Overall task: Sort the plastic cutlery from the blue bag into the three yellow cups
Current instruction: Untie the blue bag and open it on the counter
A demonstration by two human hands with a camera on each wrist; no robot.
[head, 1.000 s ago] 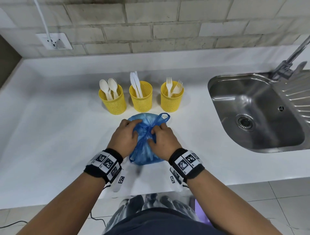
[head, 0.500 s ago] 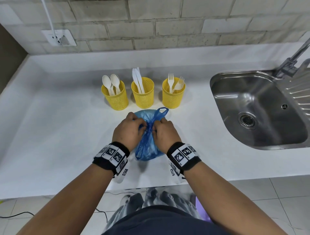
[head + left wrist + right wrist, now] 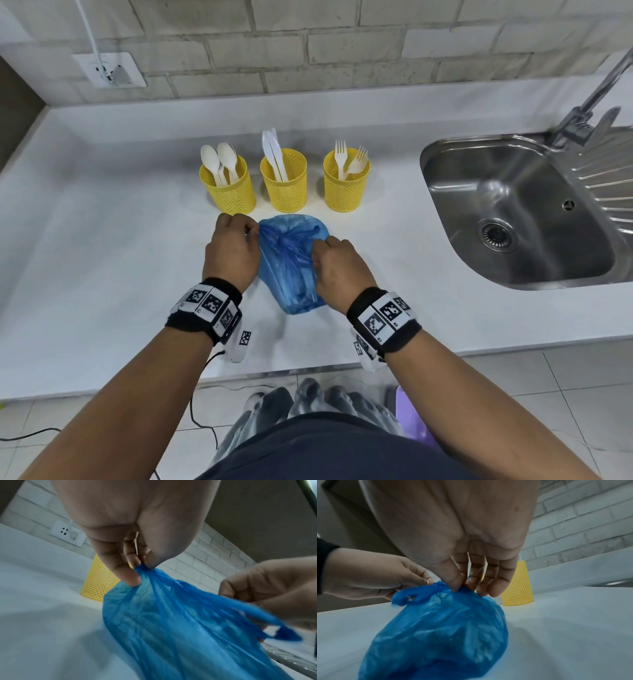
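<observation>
A knotted blue plastic bag [image 3: 291, 270] lies on the white counter [image 3: 102, 267] in front of three yellow mesh cups. The left cup [image 3: 230, 192] holds spoons, the middle cup [image 3: 284, 186] knives, the right cup [image 3: 346, 186] forks. My left hand [image 3: 233, 251] pinches the bag's top edge [image 3: 142, 568] between thumb and fingers. My right hand [image 3: 337, 267] pinches the bag plastic [image 3: 458, 588] on the other side of the knot. The bag's contents are hidden by the plastic.
A steel sink [image 3: 520, 212] with a tap [image 3: 589, 106] lies to the right. A wall socket [image 3: 109, 70] with a plugged cable sits on the brick wall at the back left. The counter's front edge runs just below my wrists.
My hands have drawn apart, stretching the bag's knotted top between them. The bag's loop handle that stuck up toward the cups is no longer raised.
</observation>
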